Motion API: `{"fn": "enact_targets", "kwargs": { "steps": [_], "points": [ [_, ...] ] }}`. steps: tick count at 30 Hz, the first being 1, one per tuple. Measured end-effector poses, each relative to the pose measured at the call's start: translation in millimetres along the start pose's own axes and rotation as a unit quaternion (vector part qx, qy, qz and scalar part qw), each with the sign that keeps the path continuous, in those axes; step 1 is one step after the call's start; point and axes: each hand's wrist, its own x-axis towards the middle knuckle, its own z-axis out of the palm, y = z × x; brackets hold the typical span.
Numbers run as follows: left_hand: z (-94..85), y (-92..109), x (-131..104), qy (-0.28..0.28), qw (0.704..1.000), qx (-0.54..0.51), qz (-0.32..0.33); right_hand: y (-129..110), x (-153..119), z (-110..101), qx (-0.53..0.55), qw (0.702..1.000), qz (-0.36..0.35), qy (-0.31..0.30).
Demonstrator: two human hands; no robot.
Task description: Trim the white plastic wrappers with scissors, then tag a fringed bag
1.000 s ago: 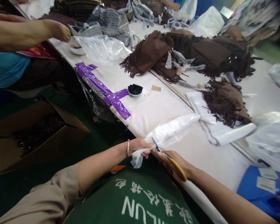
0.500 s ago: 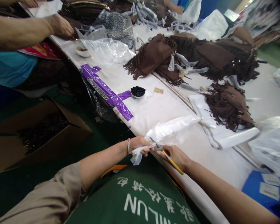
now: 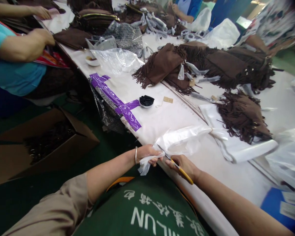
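The left hand (image 3: 149, 154) is grasping the bunched near end of the white plastic film (image 3: 180, 136), with a loose tail hanging beneath its fingers. The right hand (image 3: 186, 165) is gripping the yellow-handled scissors (image 3: 186, 176), and the blades are lying across the film just beside the left fingertips. Neither hand is releasing its hold.

Compared with the view a second ago, the scissors' handles are presenting a narrower profile within the right hand. This is consistent with squeezing or with a turn of the wrist; the pictures are not settling which. The blades are remaining at the gathered film, so the work is judged to be continuing at the same spot. No separated piece is showing, and the depth of any cut cannot be told.

The film is extending from the left hand, over the table (image 3: 149, 121), and narrowing beyond the right hand. Farther out on the right-hand side, a fringed brown bag (image 3: 248, 114) is resting beside a folded white sheet (image 3: 253, 152). Ahead of both hands, a small dish (image 3: 147, 106) is holding black pieces near a tan tag (image 3: 168, 99).

Well to the left of the left hand, a co-worker's forearm (image 3: 22, 47) is drawing back; this is not affecting the film or the scissors.
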Motion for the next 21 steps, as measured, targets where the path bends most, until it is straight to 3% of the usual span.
{"fn": "enact_targets", "kwargs": {
  "steps": [5,12,18,21],
  "points": [
    [-4.4,-5,1,-0.012,1.0,0.006,-0.023,-1,4,-7,0.072,0.991,0.054,-0.096],
    [-11.9,-6,-2,-0.011,1.0,-0.005,-0.027,-3,13,-3,-0.057,0.998,-0.008,-0.001],
    [-6.9,-2,-1,-0.012,0.999,0.004,-0.035,-11,13,-11,-0.015,0.997,0.028,-0.07],
    [-7.3,1,-2,-0.006,1.0,0.006,-0.025,-5,22,-7,-0.072,0.997,0.003,-0.018]
  ]
}}
